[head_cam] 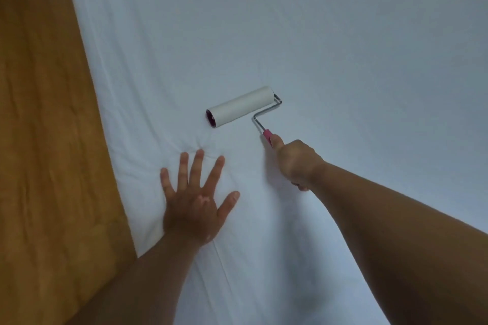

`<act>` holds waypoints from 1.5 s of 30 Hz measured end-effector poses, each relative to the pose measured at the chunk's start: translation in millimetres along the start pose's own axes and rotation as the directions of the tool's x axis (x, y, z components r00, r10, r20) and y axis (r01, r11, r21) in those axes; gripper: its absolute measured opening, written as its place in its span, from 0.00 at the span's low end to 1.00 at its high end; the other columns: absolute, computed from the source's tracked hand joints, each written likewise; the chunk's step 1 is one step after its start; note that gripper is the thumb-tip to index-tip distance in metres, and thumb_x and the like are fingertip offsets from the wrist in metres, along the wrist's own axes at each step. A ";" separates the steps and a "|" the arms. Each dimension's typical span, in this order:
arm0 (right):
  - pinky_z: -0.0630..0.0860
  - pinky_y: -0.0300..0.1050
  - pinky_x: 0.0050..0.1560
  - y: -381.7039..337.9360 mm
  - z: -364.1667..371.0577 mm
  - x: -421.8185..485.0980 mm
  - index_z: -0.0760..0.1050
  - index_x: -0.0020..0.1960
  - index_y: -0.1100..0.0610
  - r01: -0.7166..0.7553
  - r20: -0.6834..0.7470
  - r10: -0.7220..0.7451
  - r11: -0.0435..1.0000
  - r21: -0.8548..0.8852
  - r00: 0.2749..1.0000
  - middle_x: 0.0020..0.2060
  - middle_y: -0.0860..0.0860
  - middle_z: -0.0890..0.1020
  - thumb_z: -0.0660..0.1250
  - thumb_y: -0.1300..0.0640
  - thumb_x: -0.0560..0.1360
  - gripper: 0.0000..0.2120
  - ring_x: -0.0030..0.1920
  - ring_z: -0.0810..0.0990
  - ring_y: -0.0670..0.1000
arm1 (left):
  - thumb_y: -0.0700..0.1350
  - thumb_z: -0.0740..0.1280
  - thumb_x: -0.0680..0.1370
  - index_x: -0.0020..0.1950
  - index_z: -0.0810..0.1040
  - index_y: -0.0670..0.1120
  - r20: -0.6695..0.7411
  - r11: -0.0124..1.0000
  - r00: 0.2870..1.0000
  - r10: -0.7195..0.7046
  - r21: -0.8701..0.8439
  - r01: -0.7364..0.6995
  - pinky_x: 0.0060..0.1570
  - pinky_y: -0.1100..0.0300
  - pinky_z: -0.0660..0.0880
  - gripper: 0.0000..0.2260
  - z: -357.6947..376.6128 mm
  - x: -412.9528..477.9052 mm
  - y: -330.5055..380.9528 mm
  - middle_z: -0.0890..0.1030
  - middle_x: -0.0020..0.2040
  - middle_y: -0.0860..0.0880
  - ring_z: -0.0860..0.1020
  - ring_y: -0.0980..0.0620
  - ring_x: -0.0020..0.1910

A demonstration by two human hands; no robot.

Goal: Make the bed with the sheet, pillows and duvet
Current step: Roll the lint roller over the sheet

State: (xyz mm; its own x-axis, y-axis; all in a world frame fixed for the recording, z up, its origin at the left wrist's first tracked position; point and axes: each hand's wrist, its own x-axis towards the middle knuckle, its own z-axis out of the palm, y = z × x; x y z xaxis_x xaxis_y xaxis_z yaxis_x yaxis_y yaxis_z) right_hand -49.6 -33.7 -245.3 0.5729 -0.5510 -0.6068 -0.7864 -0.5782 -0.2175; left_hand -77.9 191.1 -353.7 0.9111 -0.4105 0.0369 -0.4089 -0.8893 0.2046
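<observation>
1. Nearest you, your left hand (194, 208) lies flat on the sheet (356, 66), close to the bed's left edge. Its fingers are spread wide and hold nothing, and small creases fan out from the fingertips.
2. Just beyond it and to the right, your right hand (295, 163) is curled into a fist round the pink handle (268, 136) of a lint roller (241, 106).
3. The roller's white drum rests on the sheet ahead of your left hand, near it but not touching.
4. Farther out, the sheet covers the mattress as far as the view reaches. It is mostly smooth, with faint folds along the left side next to the wooden floor (39, 113).
5. By my reading, the sheet stage is about done — you are cleaning and flattening it rather than laying it. No pillows or duvet show here, so both appear left to do. The corners are not in view, so you cannot tell from this whether they are tucked.
</observation>
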 end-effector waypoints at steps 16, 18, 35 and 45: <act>0.69 0.44 0.42 242.1 41.8 -135.4 0.38 0.77 0.32 0.319 0.172 -0.276 0.894 -0.314 0.945 0.46 0.51 0.65 0.51 0.54 0.80 0.33 0.43 0.70 0.56 | 0.72 0.34 0.77 0.80 0.40 0.61 0.154 0.985 0.975 -0.162 0.080 0.151 0.75 0.38 0.39 0.33 -17.3 -61.5 42.0 0.42 0.82 0.50 0.40 0.47 0.80; 0.67 0.45 0.48 273.2 47.5 -155.4 0.39 0.78 0.36 0.348 0.174 -0.305 0.870 -0.348 0.936 0.50 0.56 0.68 0.52 0.54 0.81 0.33 0.47 0.72 0.59 | 0.70 0.34 0.78 0.80 0.39 0.62 0.177 0.984 0.970 -0.169 0.077 0.158 0.75 0.39 0.38 0.31 -21.6 -87.0 55.6 0.41 0.82 0.51 0.39 0.47 0.80; 0.69 0.47 0.44 484.2 85.1 -291.4 0.32 0.79 0.43 0.290 0.211 -0.219 0.864 -0.411 0.953 0.46 0.53 0.63 0.53 0.61 0.79 0.39 0.41 0.68 0.55 | 0.62 0.39 0.82 0.81 0.42 0.57 0.219 0.971 0.952 -0.214 0.152 0.184 0.76 0.39 0.45 0.28 -28.8 -209.2 133.2 0.43 0.82 0.48 0.43 0.46 0.80; 0.67 0.42 0.37 576.2 96.8 -365.4 0.43 0.81 0.49 0.074 0.091 -0.060 0.984 -0.163 0.994 0.43 0.47 0.68 0.51 0.58 0.83 0.29 0.41 0.70 0.48 | 0.66 0.39 0.81 0.82 0.44 0.52 0.215 0.963 0.948 -0.235 0.183 0.197 0.75 0.38 0.46 0.32 -20.0 -252.8 166.2 0.46 0.82 0.44 0.45 0.44 0.80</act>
State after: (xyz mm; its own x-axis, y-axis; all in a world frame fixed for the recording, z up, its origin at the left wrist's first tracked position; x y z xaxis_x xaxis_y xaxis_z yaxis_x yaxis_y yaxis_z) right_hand -734.4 -107.2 -222.8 0.5954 -0.4580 -0.6600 -0.6933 -0.7080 -0.1341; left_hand -375.1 151.1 -309.4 0.9488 -0.2236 -0.2231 -0.2235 -0.9744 0.0259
